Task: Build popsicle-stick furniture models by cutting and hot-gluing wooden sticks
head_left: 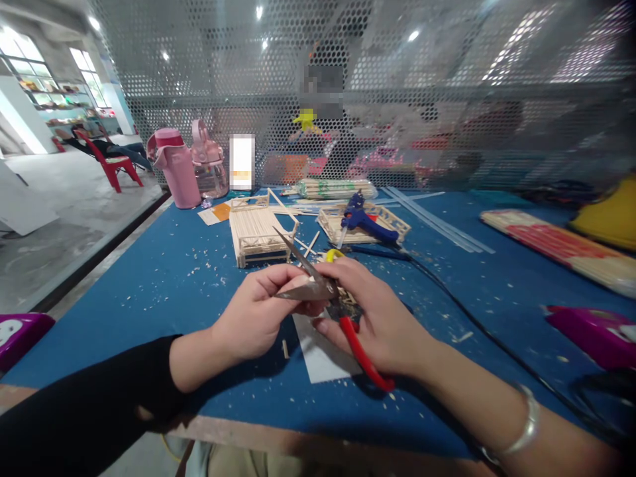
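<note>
My right hand (372, 305) is wrapped round a pair of scissors (311, 289) with a red handle (365, 358). Their blades stand apart and point to the left. Close against the blades, my left hand (261, 308) has its fingers pinched together; what lies between them is mostly hidden. Beyond my hands stands a small model made of pale wooden sticks (261, 228), with railings along its ends. To its right, a blue glue gun (368, 222) rests on a second stick model (328, 228). A white sheet (322, 358) lies under my hands.
Wood scraps litter the blue tabletop (169, 298). A black cable (457, 301) runs to the right. Pink bottles (179, 172), packs of sticks (338, 189) (556, 242), clear glue sticks (437, 222) and a purple object (593, 331) surround the work. A perforated metal screen (213, 66) stands behind.
</note>
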`<action>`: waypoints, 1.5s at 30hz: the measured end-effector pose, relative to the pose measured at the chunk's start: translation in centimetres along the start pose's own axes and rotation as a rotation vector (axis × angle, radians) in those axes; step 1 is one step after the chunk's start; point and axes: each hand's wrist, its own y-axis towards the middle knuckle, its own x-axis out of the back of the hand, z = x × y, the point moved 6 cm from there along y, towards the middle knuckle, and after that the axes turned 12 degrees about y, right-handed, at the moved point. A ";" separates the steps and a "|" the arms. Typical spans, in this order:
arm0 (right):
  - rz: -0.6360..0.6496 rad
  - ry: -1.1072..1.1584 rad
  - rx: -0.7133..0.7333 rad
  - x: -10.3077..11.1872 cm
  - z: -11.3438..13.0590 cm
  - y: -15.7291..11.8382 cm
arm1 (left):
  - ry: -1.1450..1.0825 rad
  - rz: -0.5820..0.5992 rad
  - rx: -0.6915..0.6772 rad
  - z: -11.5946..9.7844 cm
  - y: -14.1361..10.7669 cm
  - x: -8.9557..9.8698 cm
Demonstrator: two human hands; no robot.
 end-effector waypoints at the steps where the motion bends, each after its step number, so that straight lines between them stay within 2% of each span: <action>1: -0.007 0.001 -0.003 0.0 0.0 0.0 | -0.004 -0.001 0.007 0.0 0.0 0.0; 10: -0.013 0.038 0.039 0.0 0.4 0.0 | -0.059 0.042 -0.021 -0.3 -0.2 -0.3; 17: -0.015 0.048 0.015 0.0 0.2 -0.2 | 0.150 -0.044 -0.125 -1.6 -0.6 0.1; 21: -0.028 0.008 0.021 0.4 0.4 -0.2 | 0.187 -0.053 -0.155 -1.7 -0.6 0.2; 27: -0.028 -0.068 0.015 0.6 0.3 -0.3 | 0.181 -0.092 -0.123 -1.8 -0.4 0.3; 34: -0.040 -0.158 0.075 1.1 0.0 -0.6 | 0.203 -0.099 -0.125 -1.8 -0.3 0.4; 37: -0.004 -0.103 0.021 1.1 -0.1 -0.3 | 0.178 -0.103 -0.094 -1.4 -0.1 0.5; 42: 0.020 0.120 -0.221 1.0 -0.8 0.5 | 0.124 -0.103 -0.051 -0.8 0.2 0.8; 45: 0.035 0.131 -0.242 0.8 -1.0 0.6 | 0.118 -0.066 -0.057 -0.5 0.4 0.8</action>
